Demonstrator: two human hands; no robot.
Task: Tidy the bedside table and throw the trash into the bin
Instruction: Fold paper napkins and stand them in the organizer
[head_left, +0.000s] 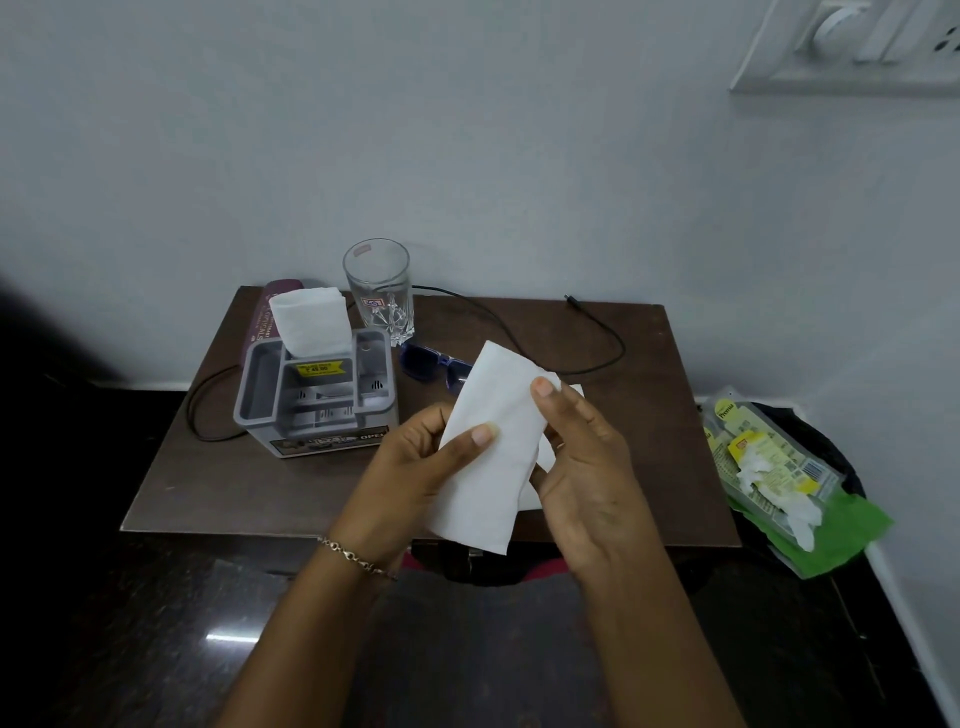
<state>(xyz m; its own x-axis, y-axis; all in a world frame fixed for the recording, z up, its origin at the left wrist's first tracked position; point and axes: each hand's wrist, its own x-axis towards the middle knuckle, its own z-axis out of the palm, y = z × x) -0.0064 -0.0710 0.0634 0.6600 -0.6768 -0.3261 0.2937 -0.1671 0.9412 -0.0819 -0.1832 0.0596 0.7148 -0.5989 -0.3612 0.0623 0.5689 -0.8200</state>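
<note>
A black cable (191, 410) loops off the left side of the brown bedside table (639, 441). At the back left of the table lies a purple case (261, 318), partly hidden behind a grey plastic holder (262, 387). A folded stack of white napkins (310, 322) stands up in the holder's back slot. Just to the right of that stands a clear glass (378, 291), upright. In front of the glass lie blue sunglasses (428, 361), partly hidden by the paper.

The left hand (415, 462) wears a thin bracelet (353, 558) on the wrist. Its thumb presses on the front of a white tissue (493, 457) and its fingers curl behind, so it pinches the left edge. The tissue is folded long and is held up in the air over the front of the table. The right hand (587, 467) holds the other edge, thumb on top near the upper corner and fingers tucked behind (a bit of white shows behind this hand, but I cannot tell if it is the same tissue).

On the floor just right of the table is a black bin (831, 441). Yellow and clear wrappers (769, 462), some crumpled white paper and a green sheet (847, 525) poke out of its top. High up on the wall at the right is a white switch board (857, 52)
</note>
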